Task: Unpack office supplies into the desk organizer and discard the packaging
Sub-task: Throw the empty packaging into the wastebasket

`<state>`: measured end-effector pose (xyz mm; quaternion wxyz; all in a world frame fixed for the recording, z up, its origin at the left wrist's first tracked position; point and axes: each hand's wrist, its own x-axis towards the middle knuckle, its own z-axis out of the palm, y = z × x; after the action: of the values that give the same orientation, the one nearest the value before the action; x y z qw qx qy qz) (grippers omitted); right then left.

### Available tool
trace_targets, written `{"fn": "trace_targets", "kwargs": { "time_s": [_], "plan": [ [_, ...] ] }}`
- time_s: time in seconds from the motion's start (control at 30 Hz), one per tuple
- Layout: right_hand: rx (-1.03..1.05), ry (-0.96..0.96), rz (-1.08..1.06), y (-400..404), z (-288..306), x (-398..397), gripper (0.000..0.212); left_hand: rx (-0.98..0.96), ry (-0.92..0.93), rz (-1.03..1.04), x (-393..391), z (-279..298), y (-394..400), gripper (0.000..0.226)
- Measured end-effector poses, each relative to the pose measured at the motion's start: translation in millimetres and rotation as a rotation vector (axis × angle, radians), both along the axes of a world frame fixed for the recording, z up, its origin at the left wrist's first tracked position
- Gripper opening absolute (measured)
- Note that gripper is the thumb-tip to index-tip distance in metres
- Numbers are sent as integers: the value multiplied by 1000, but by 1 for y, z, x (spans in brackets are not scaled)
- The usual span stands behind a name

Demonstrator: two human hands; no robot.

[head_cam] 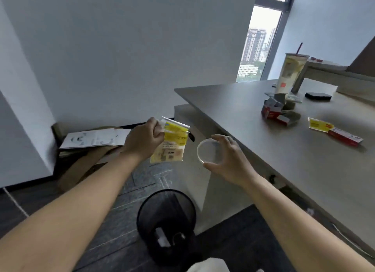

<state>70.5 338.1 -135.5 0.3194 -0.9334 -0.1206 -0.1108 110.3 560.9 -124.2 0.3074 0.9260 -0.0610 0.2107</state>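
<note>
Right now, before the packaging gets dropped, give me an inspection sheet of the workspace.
Surface: grey desk, partly bare.
Job's things: yellow packaging; clear round lid; black mesh bin below, scraps inside.
Clutter: opened red boxes, yellow-red packet, tall cup, black pad.
Hands: left hand pinches packaging; right hand holds lid.
Cables: white cord on floor.
Surroundings: cardboard and papers, window.

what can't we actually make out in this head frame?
- Contents of the black mesh bin: white scraps at the bottom, too dark and blurred to identify.
- Yellow packaging in the left hand: print mostly too small, top hidden by fingers.
- Clear round lid in the right hand: whether lid or container is unclear.
- Desk organizer: cannot be identified among the desk clutter.
</note>
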Motion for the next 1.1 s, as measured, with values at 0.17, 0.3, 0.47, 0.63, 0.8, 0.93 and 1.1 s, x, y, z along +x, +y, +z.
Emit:
{"fn": "trace_targets", "kwargs": {
  "time_s": [0.17,0.3,0.47,0.63,0.8,0.93,1.1],
  "plan": [
    [-42,242,22,35,-77,23,71,-5,229,49,10,-86,40,19],
    [-127,395,29,48,-148,42,70,10,478,78,20,-163,48,27],
    [-194,520,75,57,-219,68,69,54,657,86,39,-232,36,37],
    [-288,610,140,67,-262,93,69,145,757,60,63,-274,24,42],
    [-371,709,196,68,-287,103,79,357,898,-43,72,-303,19,69],
    [-458,708,227,67,-285,105,68,646,930,-163,74,-305,26,61],
    [-482,652,219,67,-249,103,58,706,925,-216,73,-273,33,53]
  ]
}}
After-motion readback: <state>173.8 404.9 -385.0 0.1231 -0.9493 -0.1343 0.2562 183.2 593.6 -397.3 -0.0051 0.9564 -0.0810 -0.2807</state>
